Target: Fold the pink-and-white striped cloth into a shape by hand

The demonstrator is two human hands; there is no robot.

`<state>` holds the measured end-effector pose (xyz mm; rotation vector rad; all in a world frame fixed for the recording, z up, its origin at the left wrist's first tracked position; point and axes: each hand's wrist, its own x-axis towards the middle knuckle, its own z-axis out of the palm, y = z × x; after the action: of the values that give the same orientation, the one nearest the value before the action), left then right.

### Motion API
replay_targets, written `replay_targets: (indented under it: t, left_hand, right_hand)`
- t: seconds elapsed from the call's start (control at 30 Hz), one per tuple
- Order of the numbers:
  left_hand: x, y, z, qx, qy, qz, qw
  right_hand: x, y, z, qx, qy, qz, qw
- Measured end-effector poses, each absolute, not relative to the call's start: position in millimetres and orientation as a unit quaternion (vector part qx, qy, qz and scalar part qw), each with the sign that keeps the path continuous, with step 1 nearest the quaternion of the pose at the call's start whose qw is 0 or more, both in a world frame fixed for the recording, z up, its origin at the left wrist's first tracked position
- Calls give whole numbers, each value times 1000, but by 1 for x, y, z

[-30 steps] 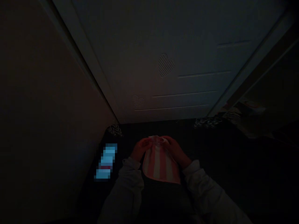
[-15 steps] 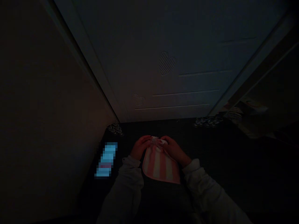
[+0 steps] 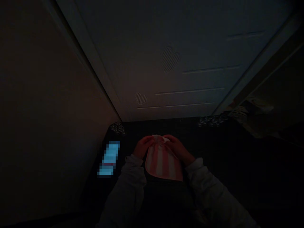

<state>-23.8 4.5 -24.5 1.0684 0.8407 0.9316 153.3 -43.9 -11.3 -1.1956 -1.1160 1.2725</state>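
A pink-and-white striped cloth (image 3: 163, 163) lies on the dark surface in the lower middle of the head view, its top end gathered between my hands. My left hand (image 3: 143, 146) is closed on the upper left edge of the cloth. On the upper right edge, my right hand (image 3: 177, 148) has its fingers curled around the fabric. A small white piece (image 3: 165, 139) shows by the right fingertips; the dimness hides what it is. Both fingertips are partly lost in the dark.
A lit screen (image 3: 109, 158), blurred into blocks, lies left of my left hand. Clusters of small rings (image 3: 117, 128) sit at the left corner, with more rings (image 3: 212, 120) at the right. Behind stands a pale panel (image 3: 147, 66) with heart patterns. Dim items (image 3: 258, 106) lie at far right.
The view has tilted slightly, so the cloth, hands and screen appear a little higher. Both hands stay on the gathered end, with small finger shifts, and the gathered top looks flatter.
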Motion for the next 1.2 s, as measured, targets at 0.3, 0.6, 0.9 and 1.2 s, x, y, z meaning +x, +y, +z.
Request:
replay_targets:
  t: [0.3, 0.6, 0.9, 1.2]
  left_hand:
    - [-23, 7, -26, 421, 364, 441, 704]
    - [-25, 5, -16, 347, 356, 463, 734]
    - [-27, 8, -21, 316, 347, 475, 745]
    - [-25, 8, -19, 316, 349, 479, 741]
  right_hand:
    - [152, -44, -11, -487, -407, 557, 536]
    - [153, -44, -10, -491, -415, 554, 529]
    - [153, -43, -15, -482, -416, 566, 523]
    - [149, -49, -5, -484, -581, 460, 465]
